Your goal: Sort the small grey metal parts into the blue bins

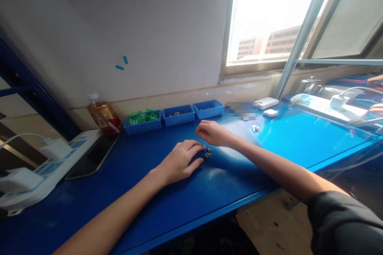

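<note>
A small cluster of dark grey metallic pieces (208,153) lies on the blue tabletop, too small to identify. At its left is my left hand (179,161), thumb and forefinger apart, their tips at the cluster's edge. Just behind the pieces, my right hand (213,132) hovers with its fingers curled inward; whatever they may hold is hidden. Beyond the hands stand two blue bins, a middle bin (178,120) and a right bin (209,112), both with small metallic parts inside. A left bin (143,128) contains green and clear plastic pieces.
On the left are a power strip (52,167) with plugged-in chargers, a phone (92,157) and a bottle (103,115). White earbuds (255,128), a small white case (270,113) and a white box (267,103) lie right. Another person's hand (376,108) shows at the far right.
</note>
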`<action>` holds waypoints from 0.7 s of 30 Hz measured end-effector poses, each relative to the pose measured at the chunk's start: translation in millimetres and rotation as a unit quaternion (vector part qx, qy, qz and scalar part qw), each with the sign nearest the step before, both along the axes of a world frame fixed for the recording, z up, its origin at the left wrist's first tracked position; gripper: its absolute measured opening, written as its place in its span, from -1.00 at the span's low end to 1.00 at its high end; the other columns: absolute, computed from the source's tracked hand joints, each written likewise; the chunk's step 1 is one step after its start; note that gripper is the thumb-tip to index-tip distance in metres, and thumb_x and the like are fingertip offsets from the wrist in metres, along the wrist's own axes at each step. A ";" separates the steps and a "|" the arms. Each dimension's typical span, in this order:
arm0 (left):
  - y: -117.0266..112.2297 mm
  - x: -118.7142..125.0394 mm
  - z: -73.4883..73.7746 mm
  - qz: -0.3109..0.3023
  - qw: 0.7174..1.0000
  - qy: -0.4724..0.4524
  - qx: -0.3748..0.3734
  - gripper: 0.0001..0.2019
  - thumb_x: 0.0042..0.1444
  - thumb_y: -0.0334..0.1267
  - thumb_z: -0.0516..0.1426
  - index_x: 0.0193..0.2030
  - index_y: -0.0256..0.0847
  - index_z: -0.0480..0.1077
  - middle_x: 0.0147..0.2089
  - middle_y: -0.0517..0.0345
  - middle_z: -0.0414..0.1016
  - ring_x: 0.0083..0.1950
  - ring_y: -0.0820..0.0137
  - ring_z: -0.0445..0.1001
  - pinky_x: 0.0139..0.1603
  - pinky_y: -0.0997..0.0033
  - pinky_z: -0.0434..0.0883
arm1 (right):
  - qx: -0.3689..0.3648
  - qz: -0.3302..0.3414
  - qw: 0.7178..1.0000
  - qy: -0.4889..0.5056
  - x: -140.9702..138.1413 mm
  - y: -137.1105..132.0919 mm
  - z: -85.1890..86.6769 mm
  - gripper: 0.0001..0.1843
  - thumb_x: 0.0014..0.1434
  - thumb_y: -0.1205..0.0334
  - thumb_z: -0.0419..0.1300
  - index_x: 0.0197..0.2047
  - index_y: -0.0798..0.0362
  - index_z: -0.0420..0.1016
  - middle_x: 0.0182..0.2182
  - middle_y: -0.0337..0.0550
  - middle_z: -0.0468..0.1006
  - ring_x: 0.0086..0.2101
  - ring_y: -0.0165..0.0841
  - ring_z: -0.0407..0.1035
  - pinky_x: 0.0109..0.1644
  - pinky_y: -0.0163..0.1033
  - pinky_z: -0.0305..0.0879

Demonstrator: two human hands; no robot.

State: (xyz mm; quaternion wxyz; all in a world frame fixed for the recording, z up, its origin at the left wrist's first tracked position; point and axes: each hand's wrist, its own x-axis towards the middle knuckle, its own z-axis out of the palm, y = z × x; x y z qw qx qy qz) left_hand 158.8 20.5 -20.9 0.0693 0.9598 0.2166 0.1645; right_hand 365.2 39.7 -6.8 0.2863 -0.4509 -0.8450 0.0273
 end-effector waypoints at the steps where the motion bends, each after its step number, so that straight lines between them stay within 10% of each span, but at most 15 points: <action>1: -4.3 2.6 0.9 -0.008 1.000 0.004 0.000 -0.60 0.26 -0.13 0.01 0.22 -0.10 0.25 0.26 -0.03 0.27 0.26 0.19 0.23 0.22 0.12 0.23 | 0.036 -0.012 0.999 0.026 0.2 -1.0 3.4 -0.84 0.15 0.42 0.12 -0.23 0.14 0.51 -0.38 -0.15 0.44 -0.41 -0.45 0.32 -0.31 -0.36 0.25; 11: -12.3 9.4 -3.9 -0.020 0.998 0.035 -0.037 -0.51 0.25 -0.08 0.00 0.29 -0.17 0.20 0.34 -0.11 0.17 0.32 0.11 0.17 0.27 0.02 0.20 | 0.439 -0.152 0.867 0.183 23.1 -5.4 80.2 -0.74 0.33 0.22 -0.06 -0.08 0.03 0.43 -0.25 -0.06 0.41 -0.23 -0.31 0.36 -0.08 -0.13 0.32; 17: -10.9 6.8 -6.9 0.011 0.999 -0.024 -0.029 -0.75 0.24 -0.21 0.03 0.01 -0.14 0.40 0.15 0.02 0.37 0.13 0.23 0.36 0.16 0.18 0.33 | 0.191 -0.233 0.954 -0.008 40.9 27.5 60.6 -0.73 0.22 0.21 0.10 -0.07 0.16 0.46 -0.24 0.02 0.49 -0.19 -0.19 0.37 -0.05 -0.09 0.28; 21: 0.0 3.1 -9.6 0.035 0.998 -0.047 -0.020 -0.84 0.23 -0.30 0.00 -0.18 -0.19 0.41 -0.03 0.03 0.40 -0.04 0.30 0.42 0.03 0.28 0.38 | -0.014 -0.069 0.993 -0.092 28.6 1.6 25.0 -0.75 0.20 0.17 0.15 -0.09 0.09 0.49 -0.30 -0.10 0.51 -0.30 -0.32 0.39 -0.20 -0.27 0.26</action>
